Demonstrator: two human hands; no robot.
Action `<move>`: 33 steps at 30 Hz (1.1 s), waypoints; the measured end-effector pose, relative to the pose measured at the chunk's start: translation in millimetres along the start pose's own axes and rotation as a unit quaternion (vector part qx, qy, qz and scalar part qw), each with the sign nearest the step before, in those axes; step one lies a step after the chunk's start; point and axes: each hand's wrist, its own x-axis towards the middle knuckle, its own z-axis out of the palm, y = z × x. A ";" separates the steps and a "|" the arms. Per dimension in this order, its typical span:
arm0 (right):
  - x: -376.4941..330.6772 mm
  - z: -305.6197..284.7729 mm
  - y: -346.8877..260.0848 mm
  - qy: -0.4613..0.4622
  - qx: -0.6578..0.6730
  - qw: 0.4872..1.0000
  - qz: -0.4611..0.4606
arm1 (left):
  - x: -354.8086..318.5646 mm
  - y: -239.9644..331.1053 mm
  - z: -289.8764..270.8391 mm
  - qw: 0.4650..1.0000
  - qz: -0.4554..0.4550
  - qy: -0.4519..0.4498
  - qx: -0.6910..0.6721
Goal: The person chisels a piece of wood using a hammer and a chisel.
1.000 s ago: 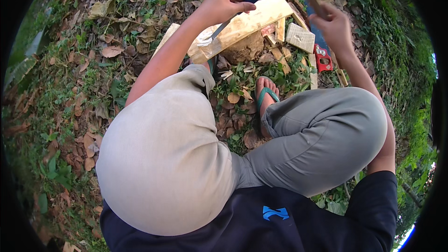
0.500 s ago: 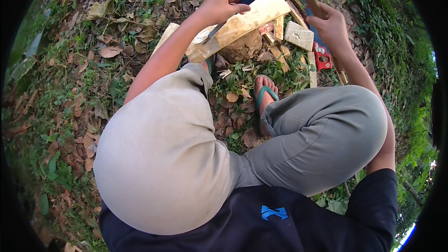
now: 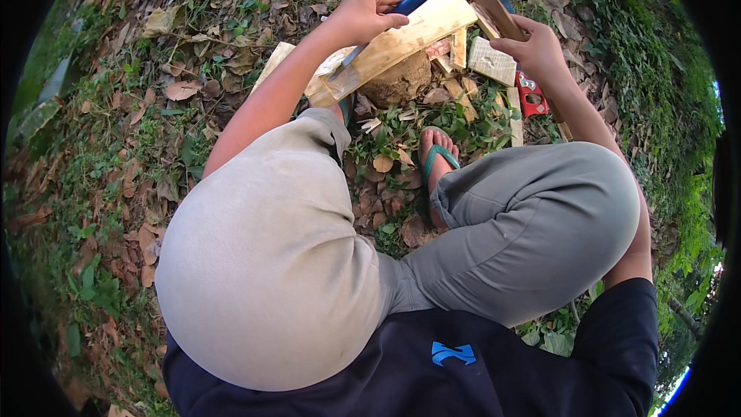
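My left hand (image 3: 369, 15) is closed around a chisel (image 3: 413, 0) with a blue handle. The chisel slants down to the left, its blade tip against the near left end of a pale wooden board (image 3: 405, 38). In my right hand (image 3: 532, 48) is the wooden handle of a claw hammer (image 3: 494, 8). The dark hammer head touches or nearly touches the top end of the chisel handle. The board slopes across a brown stone or clod of earth (image 3: 401, 81), which is partly hidden beneath it.
Right of the board lie a square-cut wood block (image 3: 492, 60), several wood offcuts and a red tool handle (image 3: 531, 94) with a cut-out. My foot in a green flip-flop (image 3: 438, 158) rests close by on leafy ground. Grass and dry leaves (image 3: 181, 89) spread on the left.
The hammer has swung down and left, bringing its head to the chisel's handle end. My left hand and the chisel have shifted slightly left and down.
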 end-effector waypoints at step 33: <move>9.4 2.4 11.0 -0.042 0.007 0.999 -0.025 | -79.0 5.1 -88.9 0.997 -0.049 0.043 0.050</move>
